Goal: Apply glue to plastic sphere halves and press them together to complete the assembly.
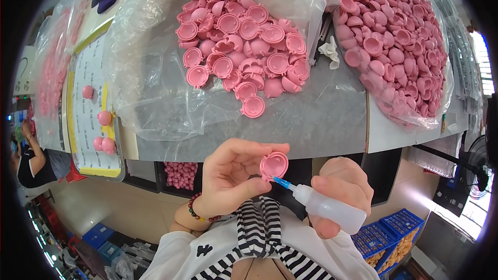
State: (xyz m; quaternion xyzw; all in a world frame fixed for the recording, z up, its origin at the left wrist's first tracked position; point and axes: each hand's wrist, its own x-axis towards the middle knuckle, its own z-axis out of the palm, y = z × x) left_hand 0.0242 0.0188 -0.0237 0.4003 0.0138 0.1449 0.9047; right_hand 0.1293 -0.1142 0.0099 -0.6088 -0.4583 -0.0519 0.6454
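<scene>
Between the thumb and fingers of my left hand (234, 171) is a pink plastic half-shell (275, 166), its hollow side showing. My right hand (345, 186) is wrapped round a white translucent squeeze bottle (332, 209) with a blue needle tip (281, 182). The tip is at the lower rim of the half-shell; whether it touches cannot be made out. Beyond my hands, a pile of similar pink half-shells (228, 66) lies on the grey table (311, 129), partly on a clear plastic bag (155, 109).
At the right lies a large clear bag full of pink half-shells (397, 54). On the left, a tray (96, 168) with yellow tape carries several closed pink pieces (105, 118). Below the table edge sits a bin of pink pieces (180, 175). Blue crates (386, 233) stand at lower right. Another person (39, 161) is far left.
</scene>
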